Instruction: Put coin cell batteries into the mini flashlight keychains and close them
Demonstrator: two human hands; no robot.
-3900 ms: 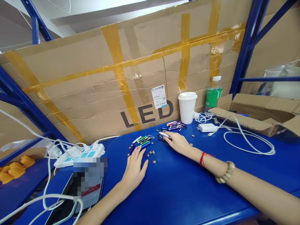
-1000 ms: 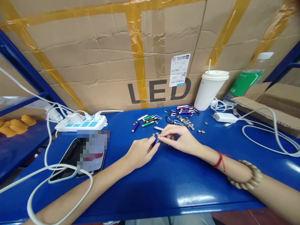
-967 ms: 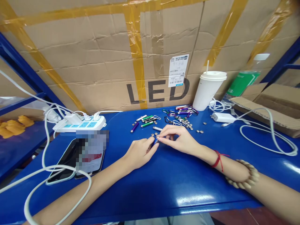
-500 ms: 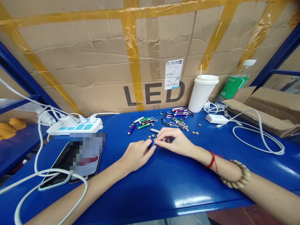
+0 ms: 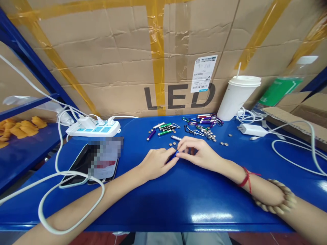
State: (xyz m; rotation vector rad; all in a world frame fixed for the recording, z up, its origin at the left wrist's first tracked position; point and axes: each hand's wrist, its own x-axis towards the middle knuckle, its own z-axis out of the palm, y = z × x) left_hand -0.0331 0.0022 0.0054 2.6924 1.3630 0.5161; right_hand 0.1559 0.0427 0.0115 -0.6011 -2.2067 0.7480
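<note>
Between my two hands is a small blue mini flashlight [image 5: 174,155], mostly covered by fingers. My left hand [image 5: 157,164] is closed around its body. The thumb and fingertips of my right hand [image 5: 200,154] pinch its right end; whether a small part sits there too is hidden. Just beyond my fingers lie a silver mini flashlight [image 5: 176,137] and a pair of button cells [image 5: 172,144]. Farther back are several green, black, silver and purple mini flashlights [image 5: 165,132]. To their right, more flashlights with carabiner clips [image 5: 204,119] lie beside a pile of button cells [image 5: 211,135].
A white power strip [image 5: 107,131] with plugs and two phones [image 5: 107,166] are on the left; a white cable [image 5: 41,212] loops over my left forearm. At the back right stand a white cup [image 5: 233,98], a bottle [image 5: 281,88], a charger [image 5: 252,130] and an open carton [image 5: 293,119].
The whole view has shifted, so the table contents appear farther right. Both hands keep the blue flashlight between them, with little change in their grip.
</note>
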